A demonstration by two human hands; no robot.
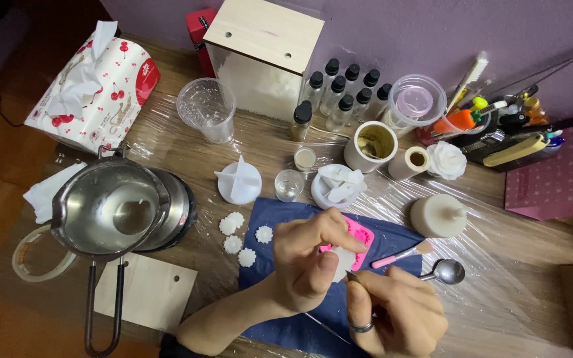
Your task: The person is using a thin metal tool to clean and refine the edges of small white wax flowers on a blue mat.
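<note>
Head view, looking down at my own two hands over a wooden table (485, 265) wrapped in clear plastic film. My left hand (310, 258) is curled closed around a small white wax piece (341, 257), pinching it between thumb and fingers just above a dark blue cloth (280, 219). My right hand (396, 311), with a dark ring on one finger, grips a thin metal tool (351, 277) whose tip meets the lower edge of the wax piece. Partly hidden behind my left fingers lies a pink silicone mould (361, 233) on the cloth.

To the left on the cloth's edge sit four finished white wax flowers (237, 233), near each other. To the right lie a pink-handled brush (402, 254) and a metal spoon (447, 270), beside a round white candle (438, 215). Further left stands a steel melting pot (111, 209) with pale liquid inside.

I judge I am trimming or cleaning the edge of a freshly unmoulded piece. The next move seems to call for a light, steady scrape along the rim, turning the piece slowly in my left fingers so the soft wax does not chip or dent.
</note>
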